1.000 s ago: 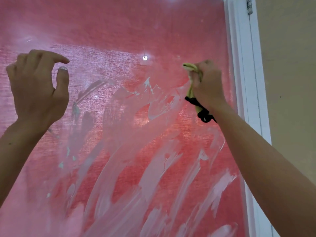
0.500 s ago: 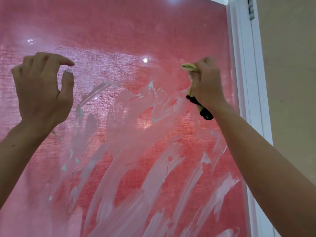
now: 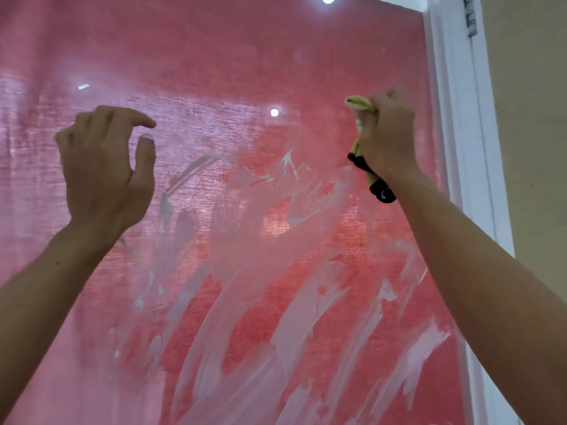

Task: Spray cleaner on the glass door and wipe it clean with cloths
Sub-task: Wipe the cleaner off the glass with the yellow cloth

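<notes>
**Glass half smeared, cloth bunched up near the frame**

So the glass door (image 3: 245,240) fills pretty much your whole view, with red woven fabric (image 3: 214,50) showing through it. White cleaner streaks (image 3: 294,326) cover the lower and middle part of the glass, running diagonally from low left to high right. Above the streaks the pane looks hazy but has no thick smears. A few bright light spots (image 3: 274,112) reflect off the upper glass.

Your right hand (image 3: 388,139) is up near the door's right edge, fist wrapped tight round a yellow-green cloth (image 3: 357,103). The cloth's long axis runs roughly upright, one end poking out above your fingers toward the left, the other end out below by your wrist, where something black (image 3: 376,185) hangs with it. Can't read any writing on it.

Your left hand (image 3: 104,167) is over toward the door's left side, fingers loosely curled, thumb up, holding nothing. Whether it touches the glass, can't tell.

Right of the door: white frame (image 3: 454,118), a hinge (image 3: 470,16) at the top, then a beige wall (image 3: 527,118).
</notes>
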A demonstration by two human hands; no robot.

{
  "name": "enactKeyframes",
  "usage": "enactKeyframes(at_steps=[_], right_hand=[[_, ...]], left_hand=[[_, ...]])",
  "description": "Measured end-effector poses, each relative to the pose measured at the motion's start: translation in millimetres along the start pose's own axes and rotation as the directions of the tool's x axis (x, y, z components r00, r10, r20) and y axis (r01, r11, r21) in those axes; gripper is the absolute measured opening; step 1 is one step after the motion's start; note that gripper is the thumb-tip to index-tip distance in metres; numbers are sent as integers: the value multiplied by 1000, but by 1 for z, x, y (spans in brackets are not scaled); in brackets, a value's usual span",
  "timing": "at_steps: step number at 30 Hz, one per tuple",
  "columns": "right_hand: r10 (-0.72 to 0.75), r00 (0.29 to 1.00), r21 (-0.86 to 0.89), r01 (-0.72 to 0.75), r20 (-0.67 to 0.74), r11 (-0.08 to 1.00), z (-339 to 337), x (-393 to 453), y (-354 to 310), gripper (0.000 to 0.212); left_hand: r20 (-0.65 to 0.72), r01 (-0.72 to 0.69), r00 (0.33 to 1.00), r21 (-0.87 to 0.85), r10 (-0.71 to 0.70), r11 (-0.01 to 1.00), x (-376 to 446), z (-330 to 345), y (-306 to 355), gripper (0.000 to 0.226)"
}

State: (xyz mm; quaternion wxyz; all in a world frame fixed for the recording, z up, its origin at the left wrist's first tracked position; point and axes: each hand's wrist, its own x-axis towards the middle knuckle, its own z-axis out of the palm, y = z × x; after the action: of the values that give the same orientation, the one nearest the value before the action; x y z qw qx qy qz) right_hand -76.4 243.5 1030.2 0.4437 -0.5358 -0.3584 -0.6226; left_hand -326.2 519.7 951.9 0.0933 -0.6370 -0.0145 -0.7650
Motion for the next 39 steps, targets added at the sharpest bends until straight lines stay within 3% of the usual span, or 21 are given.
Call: enactKeyframes(at_steps=[2, 4, 6, 8, 10, 12, 14, 16, 18, 21, 23, 25, 27, 29, 32, 35, 37, 39], right_hand=[[-188, 979, 64, 184, 76, 981, 6, -14, -18, 18], [-364, 915, 117, 348, 174, 930, 7, -29, -29, 22], [-414, 880, 110, 399, 235, 910, 5, -32, -29, 30], [-298, 940, 42, 295, 163, 955, 3, -24, -23, 24], [-79, 997, -33, 79, 12, 996, 4, -11, -21, 22], [111, 990, -94, -119, -83, 989, 9, 4, -21, 27], [153, 982, -90, -163, -114, 982, 16, 11, -25, 29], [69, 993, -65, -76, -95, 995, 25, 6, -38, 25], [-103, 994, -38, 101, -36, 994, 35, -15, -62, 17], [-389, 918, 25, 388, 81, 921, 45, -48, -95, 8], [-454, 882, 37, 453, 123, 891, 45, -54, -100, 6], [-353, 933, 20, 353, 70, 936, 39, -48, -97, 11], [-82, 996, -3, 82, -42, 997, 31, -33, -91, 17], [184, 975, -63, -193, -121, 979, 28, -16, -83, 20], [277, 949, -113, -295, -151, 949, 33, 7, -83, 24], [130, 985, -127, -143, -109, 981, 47, 9, -92, 21], [-80, 996, -80, 75, -51, 994, 57, -1, -101, 18], [-306, 952, -9, 306, 12, 952, 61, -21, -114, 14]], left_hand=[[-2, 7, 1000, 23, -7, 1000, 1, 1, 0, 29], [-1, 10, 1000, 31, -10, 999, 2, 1, -1, 29], [-3, 12, 1000, 31, -12, 999, 2, 0, -1, 29], [-3, 9, 1000, 28, -9, 1000, 3, 0, -1, 29], [0, 8, 1000, 35, -8, 999, 2, -1, -2, 29], [3, 16, 1000, 36, -16, 999, 1, 0, -2, 30], [-1, 21, 1000, 31, -21, 999, 2, 1, -3, 31], [-4, 21, 1000, 28, -21, 999, 2, 1, -4, 32], [-7, 17, 1000, 31, -17, 999, 2, 1, -5, 33], [-17, 31, 999, 23, -30, 999, 2, 1, -3, 35], [-22, 43, 999, 17, -43, 999, 2, 1, -3, 35], [-16, 42, 999, 9, -42, 999, 1, 1, -3, 34], [-12, 33, 999, 2, -33, 999, 1, 1, -4, 32], [-11, 27, 1000, -3, -27, 1000, 1, 1, -5, 30], [-9, 26, 1000, -7, -26, 1000, 1, 0, -6, 30], [-8, 26, 1000, -8, -26, 1000, 1, 1, -7, 32], [-8, 22, 1000, -7, -22, 1000, 1, 0, -7, 33], [-15, 24, 1000, -7, -24, 1000, 2, 0, -7, 33]])
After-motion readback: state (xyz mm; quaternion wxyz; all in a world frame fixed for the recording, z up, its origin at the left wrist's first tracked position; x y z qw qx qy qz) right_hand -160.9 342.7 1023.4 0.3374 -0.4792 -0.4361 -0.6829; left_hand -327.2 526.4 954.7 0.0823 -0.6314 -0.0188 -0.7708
